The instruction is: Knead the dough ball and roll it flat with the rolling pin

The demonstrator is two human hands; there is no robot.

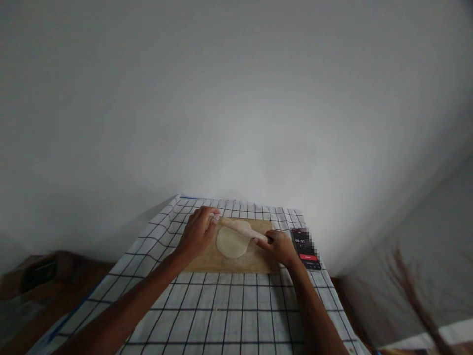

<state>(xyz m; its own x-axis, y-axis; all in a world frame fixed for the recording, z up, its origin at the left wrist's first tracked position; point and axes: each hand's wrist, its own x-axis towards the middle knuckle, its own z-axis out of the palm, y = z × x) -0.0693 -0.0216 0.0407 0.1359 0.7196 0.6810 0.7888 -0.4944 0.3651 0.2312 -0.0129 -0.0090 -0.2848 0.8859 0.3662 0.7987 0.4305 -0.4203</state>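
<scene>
A pale round of flattened dough [232, 244] lies on a floured wooden board [258, 266]. Across its far part runs a light rolling pin [244, 229], slanting down from left to right. At the pin's left end is my left hand [199, 229], its fingers closed around that end, with white flour on the fingertips. My right hand [278, 245] grips the other end near the board's right edge, thumb laid along the pin. The pin covers a strip of the dough.
A white cloth with dark grid lines [221, 310] covers the table. Right of the board lies a phone [305, 251], its screen lit and partly pixelated. A pale wall [236, 123] rises behind the table. At lower right are blurred brown twigs [414, 291]; a dark box-like object [48, 271] sits lower left.
</scene>
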